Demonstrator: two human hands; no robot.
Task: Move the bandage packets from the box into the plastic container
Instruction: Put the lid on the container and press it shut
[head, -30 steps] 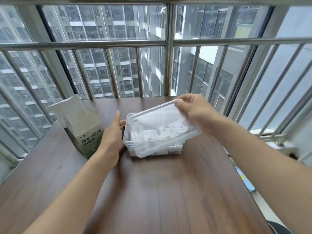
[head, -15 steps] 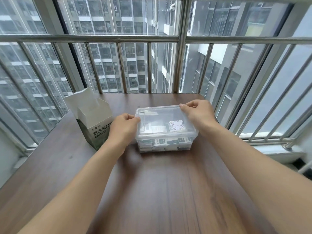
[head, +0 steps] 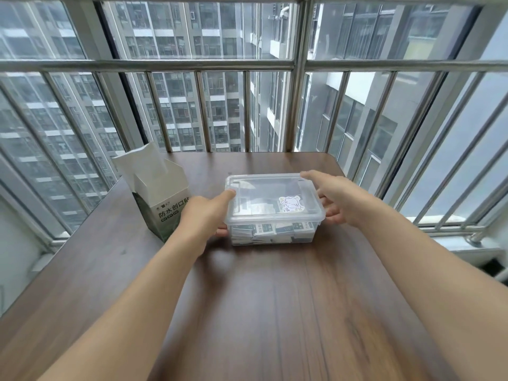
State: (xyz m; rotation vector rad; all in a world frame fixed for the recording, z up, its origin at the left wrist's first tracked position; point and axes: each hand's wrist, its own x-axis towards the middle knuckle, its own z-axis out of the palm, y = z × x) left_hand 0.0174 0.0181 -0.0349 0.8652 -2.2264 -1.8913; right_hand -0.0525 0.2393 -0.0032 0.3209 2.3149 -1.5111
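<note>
Lid [head: 268,188], tilted above the plastic container [head: 275,215] 1 s ago, now sits flat on it, bandage packets [head: 270,232] inside: transfer apparently complete. Left hand [head: 204,213] and right hand [head: 334,200] clasp opposite ends. Open box [head: 160,196] interior hidden; lower fingers obscured.

Box [head: 162,199]: lower right corner hidden behind left hand [head: 202,215]. Plastic container [head: 275,210]: bandage packets [head: 270,229] blurred through its wall, print unreadable. Right hand [head: 339,199]: lower fingers [head: 325,213] partly hidden behind container. Worktop [head: 261,312]: near edge cut off by frame.
</note>
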